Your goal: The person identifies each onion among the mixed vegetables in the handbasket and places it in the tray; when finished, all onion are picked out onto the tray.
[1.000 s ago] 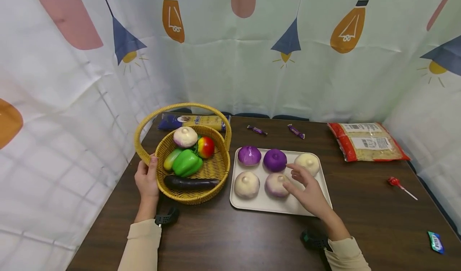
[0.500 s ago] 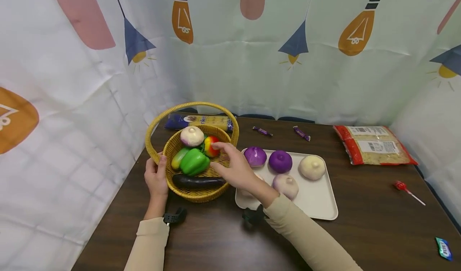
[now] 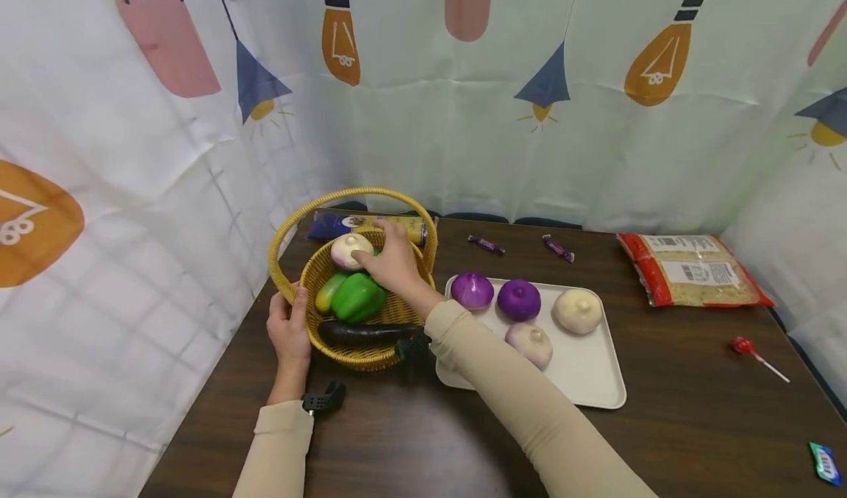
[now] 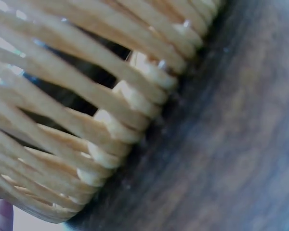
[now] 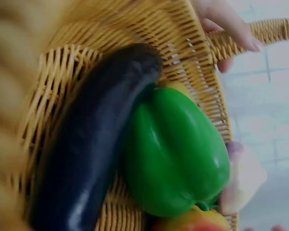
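Dark wood table (image 3: 688, 395), largest thing here, carries everything. Wicker basket (image 3: 357, 354) sits at the left, its hoop handle arching over the right hand (image 3: 395, 262). Cream tray (image 3: 589, 380) lies just right of that arm, holding two purple onions and two pale ones. Red-edged packet (image 3: 691, 268) lies well right of the tray; barcode labels show but the text is too small to read. Blue and yellow pasta pack (image 3: 344, 223) lies behind the basket, just beyond the right fingers; its print is unreadable. Inside the basket: dark eggplant (image 3: 364, 332) near the front rim, long axis left to right across the head view; green pepper (image 5: 176, 154) touching it; pale onion (image 3: 348, 250) at the back. Right hand reaches in with fingers curved onto the pale onion; whether it has a real grip, cannot tell. Left hand (image 3: 289, 330) grips the basket's left rim, thumb over the weave. Small items: two purple candies (image 3: 559, 247) beyond the tray, lollipop (image 3: 754, 351) and a blue wrapper (image 3: 824, 463) well to the right.
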`<state>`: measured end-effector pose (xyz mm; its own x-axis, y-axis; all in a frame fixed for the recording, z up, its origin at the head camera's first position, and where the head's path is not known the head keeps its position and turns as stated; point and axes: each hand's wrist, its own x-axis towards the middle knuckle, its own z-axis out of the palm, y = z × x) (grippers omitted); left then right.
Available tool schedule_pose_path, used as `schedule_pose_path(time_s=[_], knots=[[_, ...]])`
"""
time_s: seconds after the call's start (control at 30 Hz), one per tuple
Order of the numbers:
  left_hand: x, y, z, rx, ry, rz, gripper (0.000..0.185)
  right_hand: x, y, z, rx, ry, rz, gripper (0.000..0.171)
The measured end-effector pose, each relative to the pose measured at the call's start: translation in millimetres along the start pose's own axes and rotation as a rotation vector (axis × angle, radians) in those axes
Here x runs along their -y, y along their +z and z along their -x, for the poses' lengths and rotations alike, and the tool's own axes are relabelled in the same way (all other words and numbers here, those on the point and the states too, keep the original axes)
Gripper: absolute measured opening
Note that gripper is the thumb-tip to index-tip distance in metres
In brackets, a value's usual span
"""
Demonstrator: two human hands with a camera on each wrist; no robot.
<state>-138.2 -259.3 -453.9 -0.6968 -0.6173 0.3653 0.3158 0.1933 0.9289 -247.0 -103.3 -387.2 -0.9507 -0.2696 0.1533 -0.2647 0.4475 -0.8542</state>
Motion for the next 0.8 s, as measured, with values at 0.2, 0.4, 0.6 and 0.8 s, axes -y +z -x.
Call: schedule_pose_path(time_s=[0.2, 0.4, 0.6, 0.8], knots=[[-1.8, -0.3, -1.3, -0.01, 0.03, -0.012, 0.035, 6, -1, -5, 0.075, 0.11, -0.073, 0.069], [-3.2, -1.0, 0.5, -0.013, -0.02, -0.008, 0.036, 11, 12, -13, 0.083, 0.146, -0.067, 0.071], [-1.3, -2.5, 2.7, -0.013, -0.018, 0.0, 0.036, 4, 30, -16, 0.134, 0.191, -0.054, 0.08], [-0.3, -1.2, 1.4, -0.001, 0.012, 0.007, 0.035, -1, 44, -20, 0.158, 0.107, 0.033, 0.082]])
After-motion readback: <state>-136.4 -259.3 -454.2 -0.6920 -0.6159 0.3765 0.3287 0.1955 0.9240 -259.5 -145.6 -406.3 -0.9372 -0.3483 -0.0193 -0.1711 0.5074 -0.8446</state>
